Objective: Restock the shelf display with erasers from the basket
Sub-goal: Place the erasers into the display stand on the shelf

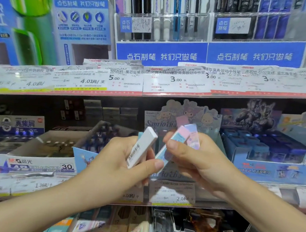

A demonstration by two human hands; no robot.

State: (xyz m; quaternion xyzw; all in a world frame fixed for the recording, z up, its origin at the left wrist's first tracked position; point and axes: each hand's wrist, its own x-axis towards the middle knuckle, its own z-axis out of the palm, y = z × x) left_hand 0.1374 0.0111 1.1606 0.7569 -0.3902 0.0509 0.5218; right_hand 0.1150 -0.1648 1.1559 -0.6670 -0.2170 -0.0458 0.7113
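Note:
My left hand (117,161) grips a white boxed eraser (142,146) with a barcode on its side, tilted up to the right. My right hand (195,158) holds two or three pastel erasers (182,139), pink, blue and lilac, fanned out between thumb and fingers. Both hands are raised close together in front of the Sanrio eraser display box (182,115) on the middle shelf. The basket is not in view.
A blue display box (268,164) of dark blue erasers stands to the right. An M&G carton (39,162) and a tilted box sit at left. Price-tag strips (152,80) line the shelf edges. Pen racks (161,48) fill the shelf above; more boxes sit below.

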